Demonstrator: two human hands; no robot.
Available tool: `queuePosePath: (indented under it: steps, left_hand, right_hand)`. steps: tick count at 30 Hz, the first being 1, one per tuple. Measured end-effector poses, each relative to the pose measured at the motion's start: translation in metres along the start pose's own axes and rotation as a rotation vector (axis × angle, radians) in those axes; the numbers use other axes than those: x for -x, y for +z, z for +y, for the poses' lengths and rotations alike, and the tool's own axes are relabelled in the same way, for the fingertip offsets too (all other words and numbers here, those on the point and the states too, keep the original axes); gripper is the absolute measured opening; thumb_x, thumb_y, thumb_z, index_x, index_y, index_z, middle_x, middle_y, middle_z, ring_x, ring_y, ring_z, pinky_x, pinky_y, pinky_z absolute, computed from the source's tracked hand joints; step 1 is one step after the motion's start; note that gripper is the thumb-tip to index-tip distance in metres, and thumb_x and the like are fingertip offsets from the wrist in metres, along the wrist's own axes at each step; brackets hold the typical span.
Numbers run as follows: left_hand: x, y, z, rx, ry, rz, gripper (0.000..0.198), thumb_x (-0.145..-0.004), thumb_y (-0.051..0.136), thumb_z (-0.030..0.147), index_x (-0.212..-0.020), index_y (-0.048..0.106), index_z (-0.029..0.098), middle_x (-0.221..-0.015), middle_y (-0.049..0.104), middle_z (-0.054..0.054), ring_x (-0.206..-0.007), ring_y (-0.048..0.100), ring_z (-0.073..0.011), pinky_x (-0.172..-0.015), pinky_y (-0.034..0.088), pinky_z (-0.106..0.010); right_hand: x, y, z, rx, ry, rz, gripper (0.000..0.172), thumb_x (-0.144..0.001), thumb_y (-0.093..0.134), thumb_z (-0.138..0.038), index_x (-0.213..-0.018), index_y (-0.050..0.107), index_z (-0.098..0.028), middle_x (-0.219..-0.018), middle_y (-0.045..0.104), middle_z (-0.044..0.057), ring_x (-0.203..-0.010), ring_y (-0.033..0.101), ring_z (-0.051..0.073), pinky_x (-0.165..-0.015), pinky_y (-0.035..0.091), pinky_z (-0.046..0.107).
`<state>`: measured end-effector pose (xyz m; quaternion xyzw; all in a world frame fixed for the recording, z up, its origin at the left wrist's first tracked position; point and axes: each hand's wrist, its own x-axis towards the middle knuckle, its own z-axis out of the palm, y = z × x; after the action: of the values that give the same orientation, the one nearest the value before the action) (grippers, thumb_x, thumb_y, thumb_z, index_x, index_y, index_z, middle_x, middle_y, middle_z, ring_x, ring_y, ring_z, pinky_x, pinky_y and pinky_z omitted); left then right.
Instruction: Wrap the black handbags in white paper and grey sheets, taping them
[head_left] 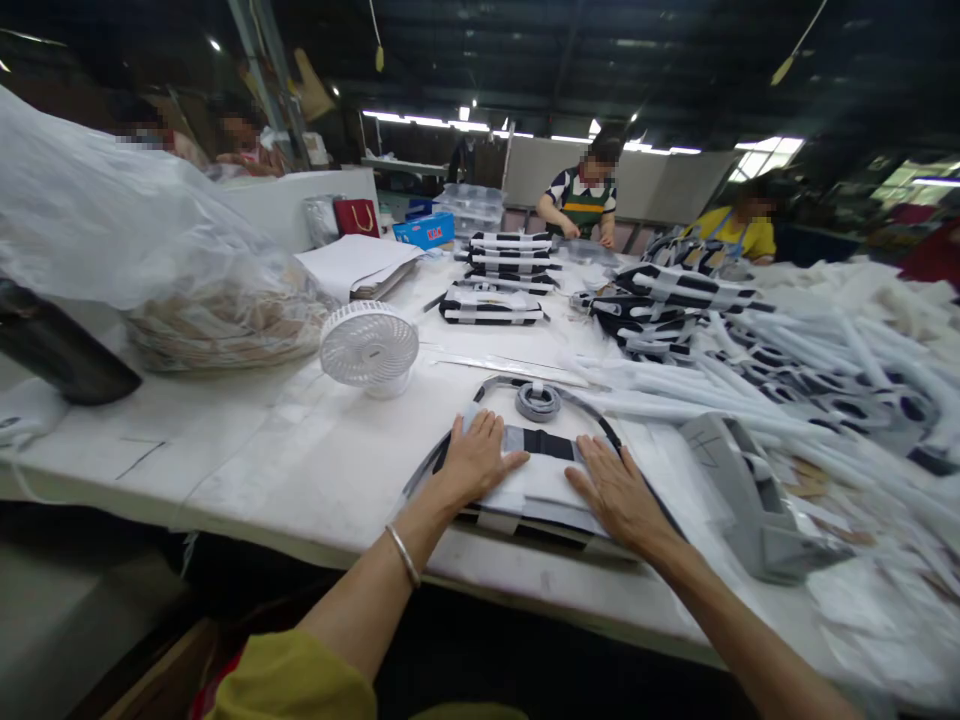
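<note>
I count one small white fan and, to its right and nearer the table's front edge, one folded black-and-white bag with two bare hands on it. The left hand and the right hand lie palm down, fingers straight and slightly parted, flat on the bag and closed around nothing. One grey coil sits inside the bag's one looped strap. Farther right of the fan stands one grey dispenser; behind the fan are one blue box and one red paper bag; well to its left leans one dark bottle.

The white table is scuffed, with a pen mark left of the fan. Beyond, under strip lights, at least four other people are about, one in a green apron.

The fan's grille is round and ribbed. Left of it billows cloudy, crinkled plastic; behind and right, padded bags are stacked, their pale edges tube-like, beside a jumble of smooth white tubing.
</note>
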<state>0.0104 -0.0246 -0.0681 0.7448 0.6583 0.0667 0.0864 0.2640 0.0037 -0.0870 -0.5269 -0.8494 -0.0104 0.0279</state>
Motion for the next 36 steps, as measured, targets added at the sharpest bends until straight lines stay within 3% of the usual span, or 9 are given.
queuePosePath:
  steps: [7,11,14,17,21,25,29,36]
  left_hand:
    - [0.004,-0.005,0.006,-0.018,0.011,-0.033,0.067,-0.101,0.031,0.061,-0.149,0.034,0.013,-0.154,0.038,-0.017,-0.146,0.029,-0.0295,-0.120,0.017,-0.062]
    - [0.007,-0.003,0.004,-0.004,0.041,-0.027,0.070,-0.100,0.029,0.063,-0.150,0.033,0.015,-0.155,0.038,-0.016,-0.146,0.029,-0.0290,-0.119,0.017,-0.063]
    - [0.008,-0.001,0.002,0.001,0.054,0.001,0.069,-0.101,0.028,0.063,-0.151,0.030,0.016,-0.156,0.036,-0.015,-0.147,0.028,-0.0288,-0.118,0.018,-0.064]
    - [0.009,0.000,0.002,-0.003,0.059,0.060,0.067,-0.102,0.029,0.060,-0.152,0.028,0.016,-0.157,0.034,-0.017,-0.147,0.026,-0.0289,-0.118,0.014,-0.066]
    - [0.009,0.005,0.001,-0.010,0.071,0.115,0.064,-0.102,0.034,0.057,-0.151,0.031,0.017,-0.155,0.037,-0.018,-0.147,0.026,-0.0307,-0.118,0.011,-0.067]
    - [0.009,0.009,-0.001,-0.006,0.075,0.151,0.061,-0.102,0.034,0.055,-0.150,0.035,0.017,-0.153,0.040,-0.017,-0.147,0.027,-0.0306,-0.118,0.011,-0.067]
    - [0.011,0.010,-0.001,0.003,0.074,0.192,0.059,-0.103,0.033,0.056,-0.147,0.039,0.017,-0.153,0.041,-0.016,-0.147,0.027,-0.0282,-0.120,0.012,-0.065]
    - [0.013,0.008,0.003,0.028,0.052,0.185,0.053,-0.104,0.034,0.049,-0.145,0.043,0.017,-0.151,0.044,-0.014,-0.145,0.031,-0.0255,-0.121,0.022,-0.055]
  right_hand:
    - [0.008,-0.010,-0.011,-0.013,0.058,-0.095,0.070,-0.101,0.023,-0.055,-0.153,0.034,-0.010,-0.159,0.032,0.011,-0.150,0.023,0.025,-0.124,0.015,0.050]
    - [0.013,-0.017,-0.015,-0.132,0.080,-0.068,0.066,-0.100,0.029,-0.053,-0.151,0.040,-0.012,-0.158,0.035,0.012,-0.150,0.024,0.026,-0.124,0.014,0.051]
    - [0.014,-0.032,-0.009,-0.281,0.112,-0.009,0.060,-0.100,0.031,-0.049,-0.146,0.048,-0.015,-0.151,0.046,0.012,-0.144,0.038,0.025,-0.120,0.025,0.048]
    - [0.013,-0.054,0.005,-0.326,0.234,0.086,0.059,-0.103,0.016,-0.044,-0.139,0.056,-0.020,-0.139,0.060,0.009,-0.129,0.055,0.022,-0.107,0.043,0.037]
    - [0.001,-0.072,0.023,-0.303,0.410,0.115,0.055,-0.100,0.026,-0.043,-0.115,0.072,-0.018,-0.114,0.073,0.011,-0.107,0.066,0.025,-0.088,0.049,0.032]
    - [-0.027,-0.070,0.025,-0.252,0.457,-0.002,0.044,-0.091,0.045,-0.050,-0.097,0.078,-0.021,-0.098,0.076,0.011,-0.095,0.069,0.028,-0.075,0.048,0.033]
    - [-0.049,-0.060,0.020,-0.200,0.484,-0.078,0.032,-0.081,0.061,-0.049,-0.089,0.079,-0.024,-0.096,0.076,0.009,-0.093,0.069,0.030,-0.068,0.046,0.033]
    - [-0.046,-0.036,0.032,-0.203,0.459,-0.043,0.026,-0.087,0.056,-0.039,-0.089,0.075,-0.021,-0.091,0.075,0.006,-0.089,0.068,0.022,-0.066,0.041,0.026]
